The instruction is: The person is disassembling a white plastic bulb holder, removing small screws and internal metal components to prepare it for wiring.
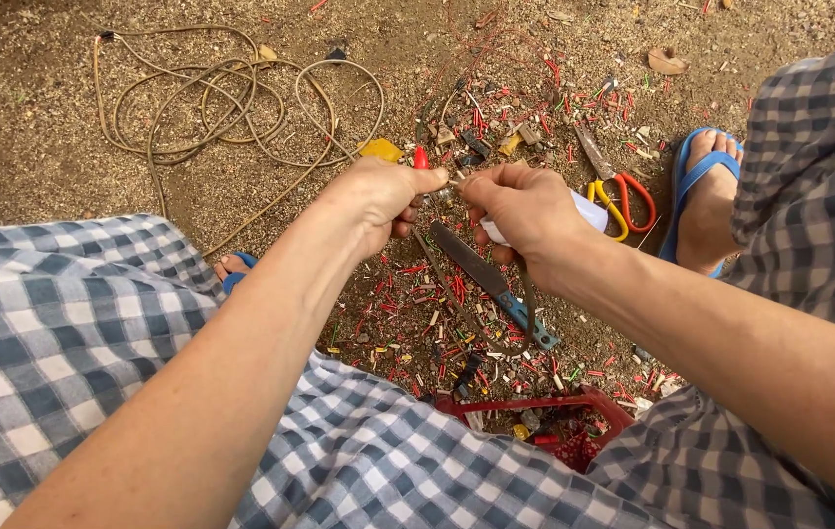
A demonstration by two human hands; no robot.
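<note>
— Sandy ground is carrying what, and where are the hands working?

— Left hand [378, 201] is pinching a red-handled tool [421, 158]; right hand [525, 208] is closing on a thin wire [458, 183] and something white [589, 212]. Both are meeting above red wire scraps [408, 294], beside a knife [496, 279], scissors [618, 191] and a coiled cable [221, 108].

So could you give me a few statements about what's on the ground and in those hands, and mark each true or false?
1. Both hands, left hand and right hand, meet over the littered ground. True.
2. The scissors have blue handles. False: red and yellow.
3. A coiled cable lies on the dirt. True.
4. The person is barefoot. False: a blue sandal is worn.
5. A knife lies below the hands. True.
</note>
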